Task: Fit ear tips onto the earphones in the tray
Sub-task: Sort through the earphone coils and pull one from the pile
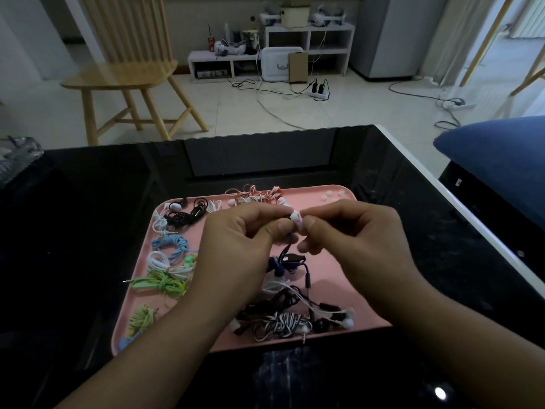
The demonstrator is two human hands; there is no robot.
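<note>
Pinching: your left hand (236, 240) and right hand (351, 231) are gripping one white ear tip (295, 216) and purple earphone (284, 252) above the pink tray (339, 193).

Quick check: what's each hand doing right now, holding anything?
Left hand: closed, pinching the dark blue earphone, whose cable hangs to the pink tray.
Right hand: closed, pinching a white ear tip at the earbud.

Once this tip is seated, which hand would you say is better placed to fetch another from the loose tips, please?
Probably the right hand: the loose tips lie in the tray's far right corner, just beyond it, while the left hand grips the earphone.
</note>
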